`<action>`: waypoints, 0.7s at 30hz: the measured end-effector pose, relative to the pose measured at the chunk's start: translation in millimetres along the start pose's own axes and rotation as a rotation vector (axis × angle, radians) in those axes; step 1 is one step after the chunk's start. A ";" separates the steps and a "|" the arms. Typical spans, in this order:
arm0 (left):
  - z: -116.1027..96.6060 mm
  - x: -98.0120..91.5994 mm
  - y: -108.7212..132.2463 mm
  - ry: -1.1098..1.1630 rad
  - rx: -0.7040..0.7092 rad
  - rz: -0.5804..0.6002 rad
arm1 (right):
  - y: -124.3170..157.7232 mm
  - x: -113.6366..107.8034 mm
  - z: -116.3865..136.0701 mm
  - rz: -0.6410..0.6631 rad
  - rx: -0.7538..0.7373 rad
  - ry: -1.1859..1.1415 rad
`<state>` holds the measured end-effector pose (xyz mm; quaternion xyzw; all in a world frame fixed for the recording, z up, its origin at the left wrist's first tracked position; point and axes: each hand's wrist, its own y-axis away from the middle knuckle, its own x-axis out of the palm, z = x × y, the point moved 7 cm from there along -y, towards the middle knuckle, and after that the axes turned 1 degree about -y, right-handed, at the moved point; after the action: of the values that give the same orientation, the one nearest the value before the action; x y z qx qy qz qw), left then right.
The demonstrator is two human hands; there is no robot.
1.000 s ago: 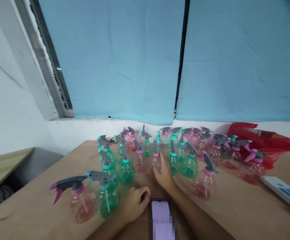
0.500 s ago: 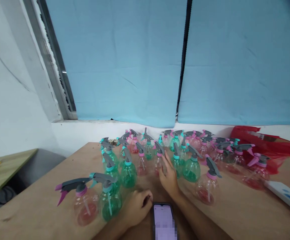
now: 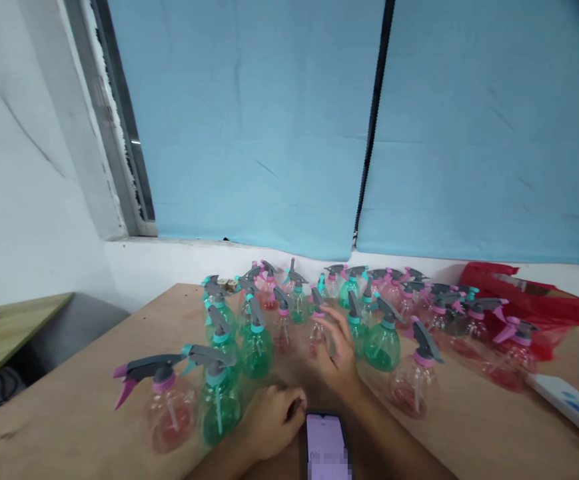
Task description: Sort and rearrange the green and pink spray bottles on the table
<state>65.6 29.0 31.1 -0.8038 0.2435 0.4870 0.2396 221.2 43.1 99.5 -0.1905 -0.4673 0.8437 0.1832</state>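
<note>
My left hand [image 3: 275, 421] rests on the table, its fingers curled in a loose fist with nothing visible in them, beside a green spray bottle [image 3: 219, 407]. Reaching forward, my right hand [image 3: 338, 350] has its fingers apart, close to a pink-collared spray bottle [image 3: 318, 330]; whether they touch is unclear. A phone [image 3: 326, 443] with a lit screen lies between my forearms. To the right of my right hand stand a green bottle [image 3: 382, 343] and a clear-and-pink one [image 3: 414, 390].
Several more pink and green spray bottles stand across the wooden table [image 3: 99, 373]. At the right are a red plastic bag [image 3: 534, 300] and a white-and-blue box [image 3: 572, 403]. Blue curtains [image 3: 269, 133] hang behind. Another table [image 3: 24, 327] stands at the left.
My right hand's fingers have lifted and spread a little away from the pink-collared bottle. My left hand stays nearly where it was. The view has shifted slightly.
</note>
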 end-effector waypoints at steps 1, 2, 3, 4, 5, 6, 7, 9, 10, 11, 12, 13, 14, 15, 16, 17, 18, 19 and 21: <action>-0.4 0.0 0.1 -0.003 0.000 0.000 | -4.6 8.4 5.2 0.039 -0.010 -0.014; -0.5 -0.2 0.2 -0.006 -0.002 -0.002 | -9.6 17.8 8.3 0.066 -0.006 -0.024; -0.4 -0.4 0.2 -0.010 -0.007 -0.006 | -15.0 28.0 8.9 0.083 0.015 -0.025; 0.0 -0.7 0.1 -0.013 -0.013 -0.010 | -20.6 38.8 6.9 0.093 0.049 -0.020; 0.4 -0.7 0.0 -0.015 -0.018 -0.012 | -26.3 49.8 2.6 0.097 0.092 -0.016; 1.0 -0.7 -0.1 -0.016 -0.022 -0.015 | -31.7 61.0 -3.3 0.102 0.137 -0.016; 1.6 -0.7 -0.2 -0.017 -0.024 -0.017 | -36.4 72.2 -10.7 0.112 0.188 -0.023; 2.8 -0.4 -0.4 -0.019 -0.024 -0.020 | -42.9 91.9 -29.0 0.131 0.307 -0.037; 3.5 -0.1 -0.5 -0.021 -0.025 -0.020 | -44.6 99.4 -37.6 0.134 0.359 -0.049; 4.0 0.4 -0.6 -0.023 -0.025 -0.017 | -45.3 105.2 -45.0 0.130 0.399 -0.061; 4.3 0.9 -0.6 -0.027 -0.023 -0.014 | -45.5 109.2 -50.6 0.123 0.423 -0.073; 4.3 1.3 -0.7 -0.033 -0.019 -0.013 | -45.1 112.0 -54.2 0.117 0.431 -0.086; 4.0 1.6 -0.7 -0.043 -0.014 -0.013 | -44.2 113.8 -56.3 0.116 0.429 -0.100; 3.6 1.7 -0.8 -0.053 -0.009 -0.015 | -42.9 115.0 -57.1 0.123 0.423 -0.117; 3.1 1.6 -0.8 -0.063 -0.004 -0.018 | -41.2 115.8 -57.0 0.136 0.414 -0.139; 2.5 1.4 -0.8 -0.067 0.001 -0.020 | -39.5 115.5 -56.3 0.145 0.408 -0.162; 2.1 1.4 -0.8 -0.064 0.005 -0.019 | -37.8 114.1 -55.1 0.149 0.401 -0.181; 1.7 1.3 -0.8 -0.055 0.007 -0.016 | -36.4 111.4 -53.6 0.141 0.394 -0.187; 1.2 0.8 -0.9 -0.039 0.008 -0.010 | -34.4 103.7 -50.4 0.114 0.381 -0.161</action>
<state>65.7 30.3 30.0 -0.7943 0.2366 0.5006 0.2500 161.4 146.9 88.7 -0.1107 -0.3010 0.9382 0.1302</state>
